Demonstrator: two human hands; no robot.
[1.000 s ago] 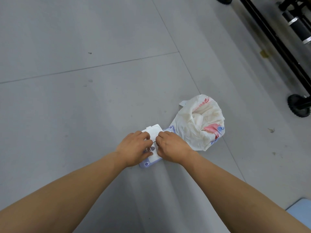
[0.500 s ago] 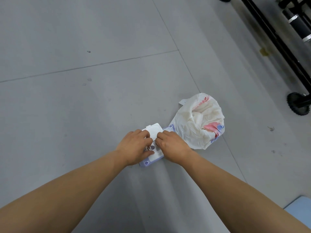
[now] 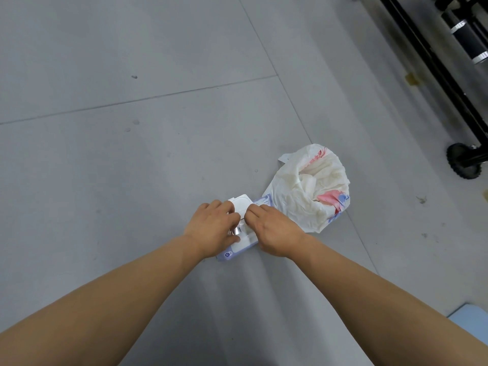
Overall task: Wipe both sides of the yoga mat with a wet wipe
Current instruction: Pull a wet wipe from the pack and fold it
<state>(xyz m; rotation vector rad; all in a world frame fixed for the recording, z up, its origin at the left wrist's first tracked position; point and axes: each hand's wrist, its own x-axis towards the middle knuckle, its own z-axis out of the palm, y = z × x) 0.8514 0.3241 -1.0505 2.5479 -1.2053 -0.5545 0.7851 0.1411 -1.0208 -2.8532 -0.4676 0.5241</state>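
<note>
Left hand: left hand [image 3: 211,227] lay on the wet wipe pack [image 3: 239,243], fingers curled over its left side, gripping it down against the floor [image 3: 132,180].
Right hand: right hand [image 3: 273,231] sat on the pack's right side, fingertips pinched at the opening in the middle; what they pinched was hidden.
Wipe pack: flat on the floor, purple-white wrapper, white flip lid [image 3: 241,204] open and tipped back at the far end, a shiny patch showing between the two hands.
Yoga mat: only a pale blue corner [image 3: 472,319] at the lower right edge, well apart from the hands; could not tell for sure it was the mat.
Bag: white plastic bag [image 3: 295,202] with red and blue print, just beside the pack's far right end, crumpled white stuff inside.
Background: black wheeled frame [image 3: 427,70] at upper right.
</note>
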